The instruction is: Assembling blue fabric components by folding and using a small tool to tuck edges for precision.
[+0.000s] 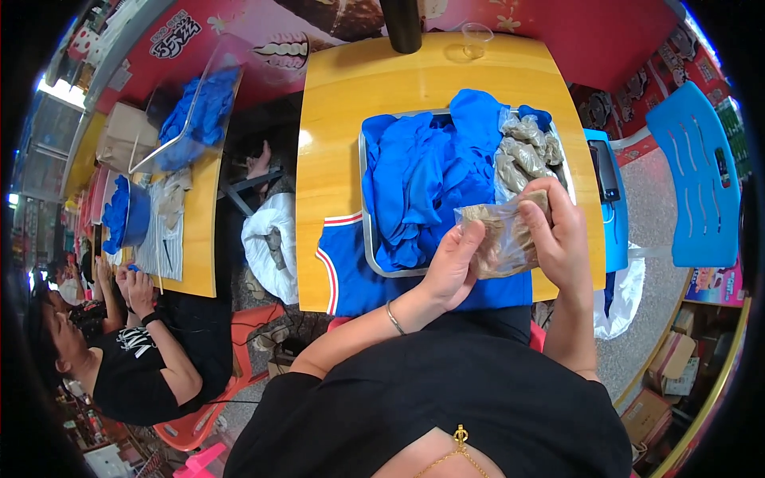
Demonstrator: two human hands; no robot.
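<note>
both hands' grip clenched on clear plastic bag of beige cloth | left hand at its left end, right hand at right | bag's long axis left-right, above metal tray edge on yellow desk | forearms rise from below

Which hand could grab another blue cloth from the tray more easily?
Probably the left hand: it lies beside the pile of blue cloths in the metal tray. The right hand pinches the clear plastic bag of khaki fabric farther away.
</note>
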